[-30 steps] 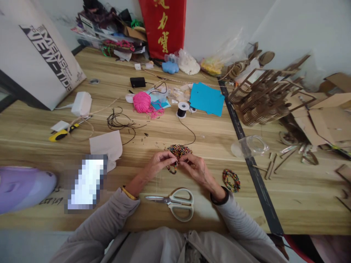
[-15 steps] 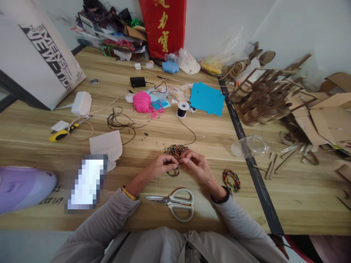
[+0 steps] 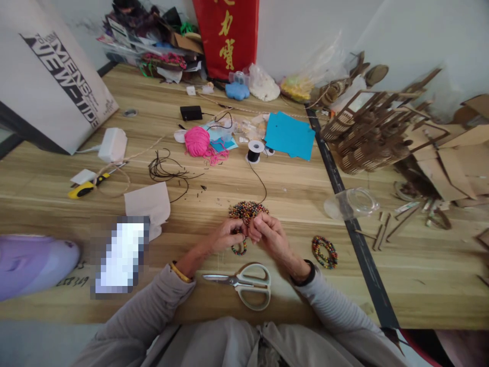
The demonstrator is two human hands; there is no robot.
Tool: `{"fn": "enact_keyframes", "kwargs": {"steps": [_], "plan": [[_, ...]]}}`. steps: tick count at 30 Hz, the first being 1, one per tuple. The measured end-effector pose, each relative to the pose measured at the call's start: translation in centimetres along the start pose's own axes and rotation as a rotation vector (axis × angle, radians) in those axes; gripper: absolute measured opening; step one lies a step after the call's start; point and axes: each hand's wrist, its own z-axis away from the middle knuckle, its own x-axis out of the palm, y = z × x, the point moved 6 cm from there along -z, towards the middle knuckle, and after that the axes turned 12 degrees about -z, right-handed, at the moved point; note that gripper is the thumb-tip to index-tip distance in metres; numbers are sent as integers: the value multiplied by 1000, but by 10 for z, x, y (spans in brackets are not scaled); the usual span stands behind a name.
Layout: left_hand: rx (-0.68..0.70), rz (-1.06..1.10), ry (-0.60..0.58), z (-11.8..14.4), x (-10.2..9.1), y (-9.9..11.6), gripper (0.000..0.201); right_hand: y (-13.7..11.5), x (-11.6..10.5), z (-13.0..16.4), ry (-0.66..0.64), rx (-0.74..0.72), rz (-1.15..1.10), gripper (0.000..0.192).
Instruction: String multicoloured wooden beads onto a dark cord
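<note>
Head view: both hands' fingers (image 3: pixel 255 228) pinch a looped strand of small multicoloured beads (image 3: pixel 239 249). White board (image 3: pixel 49 76) reads "NEW-TIDE".

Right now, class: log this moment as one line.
left hand: pinches bead loop | right hand: pinches same loop | bead pile: behind hands | scissors: near, untouched

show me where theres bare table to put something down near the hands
Bare wood lies between the scissors and the finished bead bracelet, and right of that bracelet up to the black strip. It is crowded above the left hand and right hand, around the bead pile and black cord.
</note>
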Motion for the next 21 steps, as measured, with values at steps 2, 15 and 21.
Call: {"fn": "enact_keyframes", "kwargs": {"steps": [2,15,21], "plan": [[14,-24,-5,0,1,2,14,-1,2,1,-4,-2,17,43],[8,-45,-5,1,1,-1,11,-4,1,8,-11,-6,114,38],[-4,-4,14,0,2,-5,14,-4,-1,5,-17,-21,0,36]]}}
